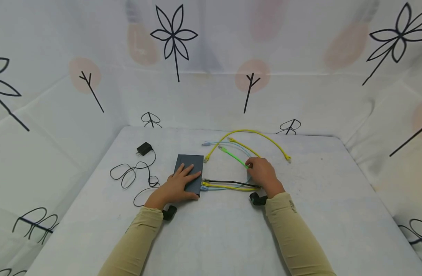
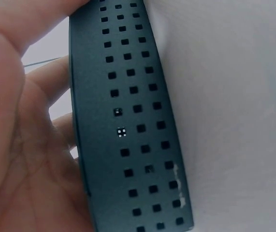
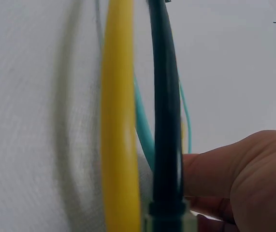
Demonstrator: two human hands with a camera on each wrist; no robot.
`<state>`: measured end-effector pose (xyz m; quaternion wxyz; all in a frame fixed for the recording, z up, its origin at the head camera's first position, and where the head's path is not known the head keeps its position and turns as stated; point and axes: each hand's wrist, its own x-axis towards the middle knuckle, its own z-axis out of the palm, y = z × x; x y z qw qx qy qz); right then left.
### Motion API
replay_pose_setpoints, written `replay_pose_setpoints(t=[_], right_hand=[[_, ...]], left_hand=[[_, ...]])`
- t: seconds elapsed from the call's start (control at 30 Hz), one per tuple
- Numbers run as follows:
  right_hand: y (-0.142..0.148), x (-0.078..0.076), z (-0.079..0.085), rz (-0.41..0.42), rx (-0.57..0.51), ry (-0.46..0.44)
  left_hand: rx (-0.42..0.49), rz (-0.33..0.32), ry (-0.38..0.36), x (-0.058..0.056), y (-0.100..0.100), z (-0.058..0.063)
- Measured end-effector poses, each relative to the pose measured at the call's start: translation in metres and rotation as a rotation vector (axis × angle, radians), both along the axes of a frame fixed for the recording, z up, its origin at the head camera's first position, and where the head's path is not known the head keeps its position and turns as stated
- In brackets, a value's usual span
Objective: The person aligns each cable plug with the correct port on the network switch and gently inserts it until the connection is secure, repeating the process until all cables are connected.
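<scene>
A dark, flat network switch (image 1: 189,162) lies on the table with my left hand (image 1: 178,186) resting over it, fingers spread. The left wrist view shows its side wall (image 2: 128,121) with rows of square vent holes. At its right edge are the plugs of a black cable (image 1: 231,181), a yellow cable (image 1: 233,186) and a light blue cable (image 1: 211,188). Farther right, my right hand (image 1: 262,174) pinches a green network cable (image 1: 234,156) near its fingertips; the cable's other plug points up-left. In the right wrist view, the yellow cable (image 3: 118,116) and black cable (image 3: 167,106) pass close to the camera.
A black power adapter (image 1: 144,148) with a loosely looped thin cord (image 1: 128,168) lies left of the switch. Behind the right hand, a yellow cable (image 1: 245,130) arches across the white table (image 1: 211,237), near a shorter yellow one (image 1: 245,146) and a light blue plug (image 1: 206,144). Patterned fabric walls surround the table.
</scene>
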<state>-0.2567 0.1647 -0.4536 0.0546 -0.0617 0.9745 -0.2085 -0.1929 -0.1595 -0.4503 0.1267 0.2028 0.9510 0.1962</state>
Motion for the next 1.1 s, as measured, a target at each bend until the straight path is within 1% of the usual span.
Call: replay_pose_setpoints(t=[0.1,0.27,0.4,0.57,0.67,0.87,1.0,1.1], right_hand=[[0.0,0.0,0.001,-0.005,0.007,-0.006],[0.0,0.002,0.005,-0.007,-0.012,-0.045],[-0.001,0.003,0.008,-0.018,-0.042,-0.073],[-0.001,0.002,0.01,-0.023,-0.088,-0.084],[-0.001,0.002,0.011,-0.007,-0.121,-0.072],[0.003,0.002,0.014,0.08,-0.211,-0.024],[0.006,0.002,0.017,0.079,-0.281,-0.024],[0.008,0.0,0.018,0.063,-0.337,-0.042]], left_hand=[[-0.001,0.003,0.002,0.0,0.0,-0.002],[-0.005,0.003,-0.003,-0.001,0.001,-0.004],[-0.007,0.001,-0.007,-0.001,0.001,-0.002],[-0.007,0.0,-0.013,-0.001,0.001,0.0],[-0.01,0.002,-0.018,0.0,0.001,0.0],[-0.011,0.002,-0.016,0.0,0.001,-0.002],[-0.012,0.0,-0.009,0.0,0.001,-0.001],[-0.011,0.0,-0.005,0.0,0.001,-0.001]])
